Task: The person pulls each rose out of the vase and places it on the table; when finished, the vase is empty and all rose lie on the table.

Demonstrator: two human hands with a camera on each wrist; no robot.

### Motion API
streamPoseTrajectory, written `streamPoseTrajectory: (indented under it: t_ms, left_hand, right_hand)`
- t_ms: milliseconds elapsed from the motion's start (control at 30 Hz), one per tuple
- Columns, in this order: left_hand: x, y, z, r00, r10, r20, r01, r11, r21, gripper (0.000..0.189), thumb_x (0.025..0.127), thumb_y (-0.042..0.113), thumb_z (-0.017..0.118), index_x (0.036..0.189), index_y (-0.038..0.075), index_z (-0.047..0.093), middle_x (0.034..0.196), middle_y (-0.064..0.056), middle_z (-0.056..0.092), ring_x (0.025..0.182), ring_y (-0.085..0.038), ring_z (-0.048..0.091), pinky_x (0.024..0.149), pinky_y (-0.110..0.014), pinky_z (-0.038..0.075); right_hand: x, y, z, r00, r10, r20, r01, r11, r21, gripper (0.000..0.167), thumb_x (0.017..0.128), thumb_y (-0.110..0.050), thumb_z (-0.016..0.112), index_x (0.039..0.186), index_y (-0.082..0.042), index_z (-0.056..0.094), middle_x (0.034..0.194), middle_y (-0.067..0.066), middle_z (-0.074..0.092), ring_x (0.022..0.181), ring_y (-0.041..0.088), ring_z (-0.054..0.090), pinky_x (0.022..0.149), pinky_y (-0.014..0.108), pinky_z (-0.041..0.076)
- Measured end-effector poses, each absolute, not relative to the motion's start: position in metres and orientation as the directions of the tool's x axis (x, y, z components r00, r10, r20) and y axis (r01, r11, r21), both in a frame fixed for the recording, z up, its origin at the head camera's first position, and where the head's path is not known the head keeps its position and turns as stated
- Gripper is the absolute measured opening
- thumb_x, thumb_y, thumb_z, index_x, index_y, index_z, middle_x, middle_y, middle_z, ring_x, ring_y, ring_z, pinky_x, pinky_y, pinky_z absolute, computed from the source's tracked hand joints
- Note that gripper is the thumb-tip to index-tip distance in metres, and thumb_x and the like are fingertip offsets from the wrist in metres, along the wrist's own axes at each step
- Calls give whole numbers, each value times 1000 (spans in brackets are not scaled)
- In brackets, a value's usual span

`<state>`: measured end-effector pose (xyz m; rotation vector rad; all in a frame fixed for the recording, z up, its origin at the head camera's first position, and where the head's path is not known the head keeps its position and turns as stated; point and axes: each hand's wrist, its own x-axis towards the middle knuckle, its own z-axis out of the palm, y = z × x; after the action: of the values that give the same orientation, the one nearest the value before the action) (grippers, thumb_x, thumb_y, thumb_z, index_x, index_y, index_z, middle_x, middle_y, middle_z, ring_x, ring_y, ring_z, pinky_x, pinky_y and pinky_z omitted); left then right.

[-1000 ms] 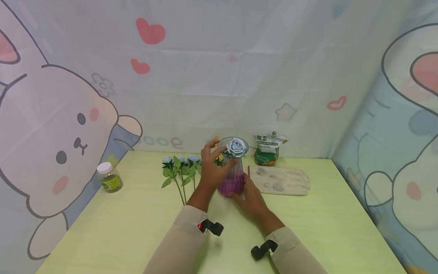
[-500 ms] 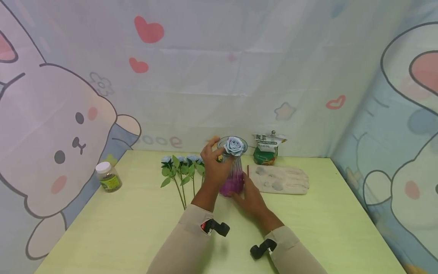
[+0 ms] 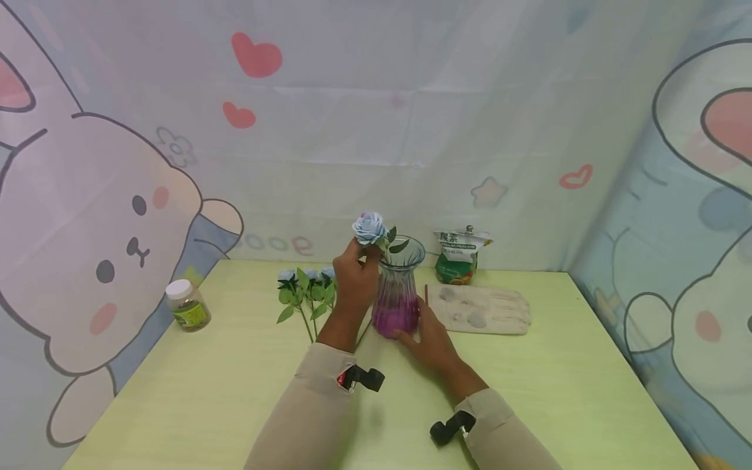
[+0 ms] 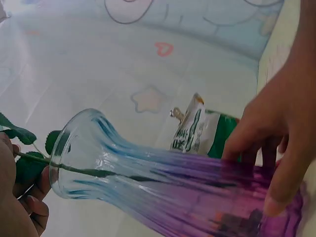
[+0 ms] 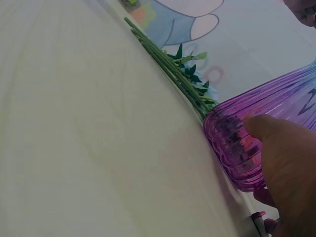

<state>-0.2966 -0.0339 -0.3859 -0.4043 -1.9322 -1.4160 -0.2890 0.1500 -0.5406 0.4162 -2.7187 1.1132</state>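
Observation:
My left hand (image 3: 354,282) holds a light-blue artificial rose (image 3: 369,228) just under its bloom, up and left of the vase's mouth. In the left wrist view its green stem (image 4: 94,172) runs over the rim and down inside the vase, with leaves outside by the fingers. The fluted glass vase (image 3: 395,294), clear blue above and purple below, stands upright on the table. Low on its right side, my right hand (image 3: 433,339) grips the purple base. The right wrist view shows the thumb (image 5: 261,127) pressed against the glass.
Several blue roses (image 3: 310,294) lie left of the vase. A white-capped jar (image 3: 188,305) stands farther left. Behind and to the right are a green-and-white bag with a clip (image 3: 456,259) and a pale pair of work gloves (image 3: 484,309), with a thin red stick (image 3: 426,295) beside them.
The rose has risen from the vase's mouth and shifted left, with its leaves now showing above the rim. My left hand moved left with it; the right hand stayed at the base.

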Motion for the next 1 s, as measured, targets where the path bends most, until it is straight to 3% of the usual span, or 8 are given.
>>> streamPoseTrajectory:
  t_ms: [67, 167, 300, 500, 567, 700, 833, 1000]
  left_hand:
    - [-296, -35, -385, -675, -134, 725, 642, 377, 668, 26, 114, 9, 55, 130, -5, 72, 101, -27, 82, 88, -38, 83, 60, -40, 62]
    - [-295, -37, -381, -652, -134, 747, 658, 390, 644, 31, 116, 8, 48, 136, -6, 67, 93, -28, 81, 73, -41, 80, 45, -32, 47]
    - [-296, -38, -375, -665, -128, 736, 651, 383, 655, 32, 117, 10, 43, 137, -5, 64, 87, -25, 81, 68, -40, 78, 42, -26, 31]
    - [-297, -43, -366, -785, -61, 616, 580, 274, 767, 37, 119, 29, 51, 120, -3, 68, 93, -22, 82, 78, -34, 80, 64, -40, 61]
    - [-297, -44, -364, -828, -46, 559, 533, 247, 809, 49, 115, 41, 55, 106, -3, 73, 92, -22, 81, 75, -26, 75, 71, -39, 60]
    - [-296, -47, -362, -877, -13, 481, 469, 198, 860, 66, 108, 53, 57, 83, -5, 75, 86, -25, 77, 61, -13, 49, 60, -32, 43]
    - [-296, -49, -364, -904, 25, 426, 426, 133, 895, 57, 114, 43, 57, 94, -6, 78, 90, -26, 75, 58, -13, 49, 56, -30, 43]
    - [-296, -50, -366, -885, 119, 451, 459, 51, 887, 28, 115, 17, 59, 118, -5, 75, 123, -25, 77, 95, -25, 80, 78, -42, 67]
  right_hand:
    - [-289, 150, -541, -947, -191, 259, -318, 685, -656, 99, 102, -44, 78, 171, 2, 24, 173, 25, 40, 160, 44, 43, 132, 58, 36]
    - [-290, 150, -543, -947, -188, 259, -316, 687, -655, 98, 102, -44, 78, 171, 3, 25, 173, 26, 40, 160, 44, 43, 132, 59, 37]
    - [-290, 150, -543, -947, -186, 263, -317, 687, -654, 99, 102, -43, 78, 171, 3, 24, 174, 26, 38, 161, 43, 41, 133, 58, 35]
    - [-288, 150, -541, -944, -192, 268, -325, 679, -658, 99, 102, -42, 78, 171, 3, 24, 175, 26, 36, 163, 44, 39, 133, 59, 34]
    - [-287, 150, -540, -943, -195, 269, -327, 678, -658, 99, 102, -42, 79, 171, 4, 24, 174, 27, 37, 162, 45, 39, 133, 59, 34]
    - [-286, 149, -540, -944, -195, 267, -326, 685, -651, 98, 103, -42, 78, 171, 3, 24, 174, 26, 38, 162, 44, 40, 133, 59, 35]
    - [-286, 149, -539, -945, -189, 268, -323, 681, -657, 97, 103, -42, 78, 171, 2, 24, 175, 25, 38, 162, 44, 39, 133, 59, 35]
    - [-287, 149, -539, -947, -193, 257, -318, 683, -657, 98, 103, -43, 77, 172, 1, 22, 176, 24, 36, 163, 43, 38, 134, 58, 34]
